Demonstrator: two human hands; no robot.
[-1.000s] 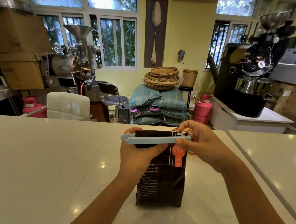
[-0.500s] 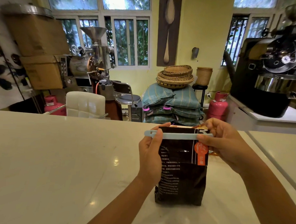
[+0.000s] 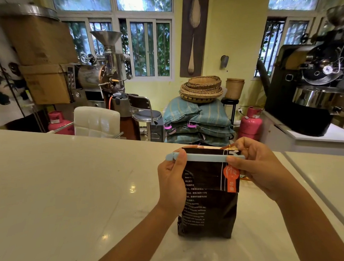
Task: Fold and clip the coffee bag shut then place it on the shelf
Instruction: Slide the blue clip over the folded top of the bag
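A dark brown coffee bag with white print and an orange label stands upright on the white counter. Its top is folded over. A long light-blue clip lies straight across the fold, closed flat. My left hand pinches the clip's left end and holds the bag's left side. At the clip's right end, my right hand pinches it with thumb and fingers. No shelf is in view.
A seam divides the counter from a second white slab at the right. Something orange peeks out behind the bag. Beyond the counter stand a white chair, coffee roasters, stacked sacks, baskets and pink gas cylinders.
The clip's two arms, slightly apart at the left end a second ago, now lie closed flat across the fold. The view has shifted, so bag and hands sit further right in it.
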